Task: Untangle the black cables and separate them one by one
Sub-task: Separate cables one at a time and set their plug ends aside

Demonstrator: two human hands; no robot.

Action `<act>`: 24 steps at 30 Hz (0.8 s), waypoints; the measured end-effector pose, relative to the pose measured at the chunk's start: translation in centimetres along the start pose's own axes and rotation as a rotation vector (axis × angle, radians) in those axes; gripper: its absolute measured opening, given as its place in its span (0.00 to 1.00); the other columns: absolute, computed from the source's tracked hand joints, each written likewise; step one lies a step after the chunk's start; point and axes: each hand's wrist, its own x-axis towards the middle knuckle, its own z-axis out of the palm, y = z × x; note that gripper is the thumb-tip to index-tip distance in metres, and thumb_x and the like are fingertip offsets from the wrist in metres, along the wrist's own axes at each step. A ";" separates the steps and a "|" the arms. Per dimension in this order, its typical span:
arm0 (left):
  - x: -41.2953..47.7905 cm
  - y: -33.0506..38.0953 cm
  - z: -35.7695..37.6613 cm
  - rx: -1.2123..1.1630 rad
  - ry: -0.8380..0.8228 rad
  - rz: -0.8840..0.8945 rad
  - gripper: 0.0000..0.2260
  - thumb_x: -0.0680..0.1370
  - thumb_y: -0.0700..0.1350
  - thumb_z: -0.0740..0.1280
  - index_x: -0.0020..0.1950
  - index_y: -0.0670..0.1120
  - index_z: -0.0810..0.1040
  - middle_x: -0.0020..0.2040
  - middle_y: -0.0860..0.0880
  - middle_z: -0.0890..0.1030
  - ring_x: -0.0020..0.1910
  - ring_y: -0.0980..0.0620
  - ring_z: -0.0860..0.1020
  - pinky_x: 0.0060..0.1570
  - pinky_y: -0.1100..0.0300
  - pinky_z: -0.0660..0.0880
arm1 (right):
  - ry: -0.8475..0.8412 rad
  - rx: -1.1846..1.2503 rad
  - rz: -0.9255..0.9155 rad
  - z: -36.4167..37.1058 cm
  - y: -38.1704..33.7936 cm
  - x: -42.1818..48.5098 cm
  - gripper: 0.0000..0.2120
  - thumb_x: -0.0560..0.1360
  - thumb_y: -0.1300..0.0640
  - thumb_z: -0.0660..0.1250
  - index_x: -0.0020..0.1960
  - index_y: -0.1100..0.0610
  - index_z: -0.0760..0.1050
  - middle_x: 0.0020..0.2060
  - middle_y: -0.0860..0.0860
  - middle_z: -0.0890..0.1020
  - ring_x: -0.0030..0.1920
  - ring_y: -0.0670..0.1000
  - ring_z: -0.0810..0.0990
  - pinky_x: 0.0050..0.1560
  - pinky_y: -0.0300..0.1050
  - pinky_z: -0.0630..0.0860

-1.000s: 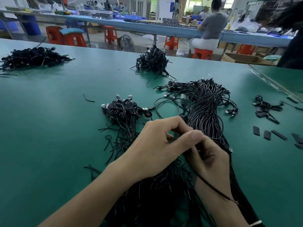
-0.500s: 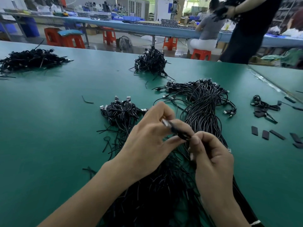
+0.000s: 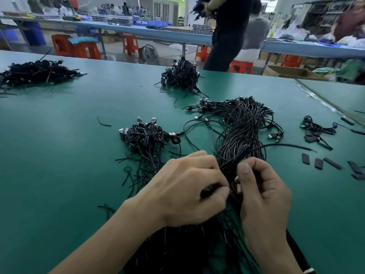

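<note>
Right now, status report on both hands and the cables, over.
Hands: left hand and right hand both pinch strands of the cable bundle. Bundle tangled, runs under both wrists. Close beside left hand: coiled pile.

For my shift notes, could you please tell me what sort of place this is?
Probably a cable assembly workshop: heaps of black cables on a long green bench, another bench behind, orange stools.

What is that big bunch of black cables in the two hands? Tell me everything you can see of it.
The bundle of black cables is many thin, rubbery-looking cords lying in a loose hank on the green table. Its far end fans into small plugs with silver tips; its near end runs under the hands towards the camera. The left hand and right hand each pinch strands at its middle; one strand sticks out rightward.
</note>
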 end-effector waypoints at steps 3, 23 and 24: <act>0.3 0.2 0.4 0.024 -0.095 -0.096 0.17 0.81 0.57 0.56 0.54 0.50 0.80 0.45 0.58 0.75 0.47 0.57 0.72 0.46 0.50 0.77 | -0.039 -0.051 -0.063 0.3 -0.5 -0.3 0.07 0.77 0.54 0.65 0.43 0.44 0.78 0.34 0.41 0.81 0.34 0.39 0.76 0.35 0.30 0.73; 0.6 0.2 -0.6 -0.597 0.038 -0.328 0.12 0.73 0.39 0.72 0.50 0.55 0.86 0.45 0.53 0.74 0.40 0.52 0.73 0.40 0.62 0.69 | -0.220 -0.287 -0.033 0.3 0.0 -0.7 0.07 0.78 0.56 0.65 0.52 0.49 0.80 0.41 0.42 0.83 0.42 0.44 0.81 0.38 0.33 0.74; 0.6 0.2 -0.6 -0.599 0.051 -0.322 0.13 0.72 0.37 0.69 0.50 0.52 0.86 0.44 0.51 0.74 0.41 0.49 0.72 0.39 0.59 0.69 | -0.214 -0.291 -0.031 0.3 -0.1 -0.6 0.06 0.78 0.54 0.64 0.50 0.49 0.80 0.39 0.42 0.82 0.39 0.43 0.80 0.35 0.33 0.72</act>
